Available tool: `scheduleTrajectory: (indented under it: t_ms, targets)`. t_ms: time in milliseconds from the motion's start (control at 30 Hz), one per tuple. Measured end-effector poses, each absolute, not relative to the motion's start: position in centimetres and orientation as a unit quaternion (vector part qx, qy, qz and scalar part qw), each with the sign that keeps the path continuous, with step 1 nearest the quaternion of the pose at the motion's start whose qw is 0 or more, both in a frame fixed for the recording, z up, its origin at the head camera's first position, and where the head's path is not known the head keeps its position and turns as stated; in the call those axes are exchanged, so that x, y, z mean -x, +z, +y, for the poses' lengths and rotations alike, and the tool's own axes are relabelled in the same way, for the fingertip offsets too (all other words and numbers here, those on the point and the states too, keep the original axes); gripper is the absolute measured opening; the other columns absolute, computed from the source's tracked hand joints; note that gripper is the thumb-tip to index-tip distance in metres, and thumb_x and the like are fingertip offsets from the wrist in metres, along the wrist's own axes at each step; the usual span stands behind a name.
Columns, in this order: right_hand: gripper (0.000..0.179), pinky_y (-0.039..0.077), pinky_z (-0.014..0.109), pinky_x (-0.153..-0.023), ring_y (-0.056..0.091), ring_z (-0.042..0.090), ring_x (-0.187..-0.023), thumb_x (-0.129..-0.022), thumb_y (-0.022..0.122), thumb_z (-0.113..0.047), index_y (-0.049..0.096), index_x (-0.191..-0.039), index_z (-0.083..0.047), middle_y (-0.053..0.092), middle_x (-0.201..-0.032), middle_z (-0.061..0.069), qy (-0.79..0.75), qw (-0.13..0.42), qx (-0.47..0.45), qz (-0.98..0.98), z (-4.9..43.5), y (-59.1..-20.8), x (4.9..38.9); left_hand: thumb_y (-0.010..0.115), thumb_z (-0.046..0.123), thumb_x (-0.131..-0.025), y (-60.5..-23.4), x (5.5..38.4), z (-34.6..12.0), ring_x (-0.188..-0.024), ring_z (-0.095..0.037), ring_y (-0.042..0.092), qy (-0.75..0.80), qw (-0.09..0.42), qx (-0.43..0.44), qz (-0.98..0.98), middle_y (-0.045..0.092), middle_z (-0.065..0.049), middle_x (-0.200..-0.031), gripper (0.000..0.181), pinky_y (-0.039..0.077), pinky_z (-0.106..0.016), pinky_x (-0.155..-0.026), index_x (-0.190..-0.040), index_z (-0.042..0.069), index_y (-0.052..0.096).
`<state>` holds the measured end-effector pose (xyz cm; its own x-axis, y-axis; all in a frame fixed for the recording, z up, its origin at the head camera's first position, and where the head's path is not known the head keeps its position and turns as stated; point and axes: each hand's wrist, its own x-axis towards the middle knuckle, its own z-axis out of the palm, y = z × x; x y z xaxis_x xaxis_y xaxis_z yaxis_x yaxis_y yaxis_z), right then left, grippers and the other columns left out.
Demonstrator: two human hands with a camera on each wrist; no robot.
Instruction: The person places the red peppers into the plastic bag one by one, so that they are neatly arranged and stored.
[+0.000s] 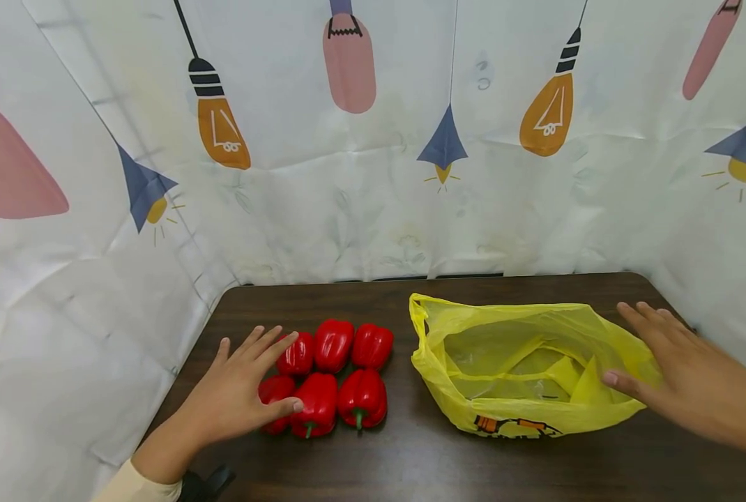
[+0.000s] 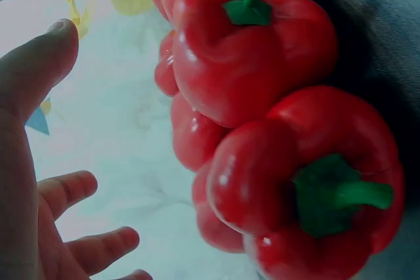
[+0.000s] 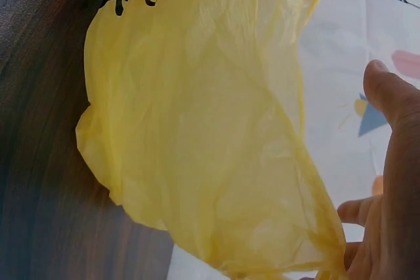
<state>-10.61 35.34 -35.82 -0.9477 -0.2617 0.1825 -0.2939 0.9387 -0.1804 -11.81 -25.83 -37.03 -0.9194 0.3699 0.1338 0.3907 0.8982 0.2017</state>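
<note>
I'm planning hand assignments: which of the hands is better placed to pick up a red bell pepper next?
Probably the left: the left hand is close beside the red bell peppers, while the right hand is across the yellow plastic bag from them.

Your bare left hand (image 1: pixel 238 394) extends forward, back uppermost, fingers fanned and thumb stretched inward, its wrist emerging from a cream cloth sleeve (image 1: pixel 139 487). Your bare right hand (image 1: pixel 693 369) slants forward and leftward, fingers extended, thumb pointing inward, well apart from them.
</note>
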Motion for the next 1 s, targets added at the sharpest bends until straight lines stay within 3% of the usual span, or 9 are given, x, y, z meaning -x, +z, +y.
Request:
scheduleTrajectory:
  t_ms: [300, 400, 567, 833, 1000]
  targets:
    - [0.109, 0.000, 0.071, -0.115, 0.004, 0.055, -0.149, -0.094, 0.069, -0.055, 0.002, -0.165, -0.007, 0.011, -0.163, 0.035, 0.121, 0.053, -0.105, -0.986, 35.7, -36.3, 10.1, 0.073, 0.070, -0.081, -38.3, 11.5, -27.1, -0.144, -0.045, 0.036, -0.115, 0.051, 0.181, -0.975, 0.046, -0.013, -0.155, 0.094, 0.020, -0.082, -0.105, -0.154, 0.017, 0.047]
    - [0.111, 0.010, 0.076, -0.110, 0.011, 0.058, -0.146, -0.093, 0.071, -0.054, 0.000, -0.165, -0.009, 0.009, -0.164, 0.033, 0.128, 0.058, -0.097, -0.985, 36.0, -36.6, 9.8, 0.073, 0.070, -0.081, -38.7, 11.2, -27.5, -0.142, -0.046, 0.039, -0.126, 0.050, 0.176, -0.975, 0.048, -0.014, -0.153, 0.093, 0.022, -0.082, -0.103, -0.153, 0.016, 0.048]
    - [0.112, 0.032, 0.077, -0.090, 0.032, 0.066, -0.129, -0.094, 0.070, -0.054, -0.004, -0.164, -0.009, 0.014, -0.161, 0.038, 0.121, 0.045, -0.079, -0.988, 36.7, -37.1, 9.7, 0.078, 0.066, -0.080, -39.4, 10.8, -28.2, -0.138, -0.046, 0.043, -0.138, 0.046, 0.169, -0.975, 0.051, -0.014, -0.150, 0.093, 0.025, -0.082, -0.101, -0.152, 0.016, 0.049]
    - [0.111, 0.041, 0.074, -0.078, 0.048, 0.064, -0.113, -0.094, 0.073, -0.048, -0.001, -0.163, -0.003, 0.035, -0.144, 0.044, 0.163, 0.047, -0.063, -0.983, 37.1, -38.2, 9.4, 0.080, 0.062, -0.080, -40.1, 10.3, -28.9, -0.135, -0.045, 0.047, -0.160, 0.030, 0.162, -0.973, 0.052, -0.013, -0.149, 0.091, 0.027, -0.081, -0.103, -0.151, 0.016, 0.049]
    - [0.111, 0.048, 0.071, -0.074, 0.052, 0.068, -0.108, -0.095, 0.074, -0.043, -0.002, -0.162, 0.001, 0.037, -0.139, 0.047, 0.191, 0.048, -0.061, -0.979, 37.0, -38.4, 9.1, 0.082, 0.057, -0.081, -40.4, 10.0, -29.2, -0.135, -0.041, 0.049, -0.168, 0.024, 0.157, -0.973, 0.052, -0.014, -0.149, 0.090, 0.029, -0.080, -0.103, -0.151, 0.014, 0.048]
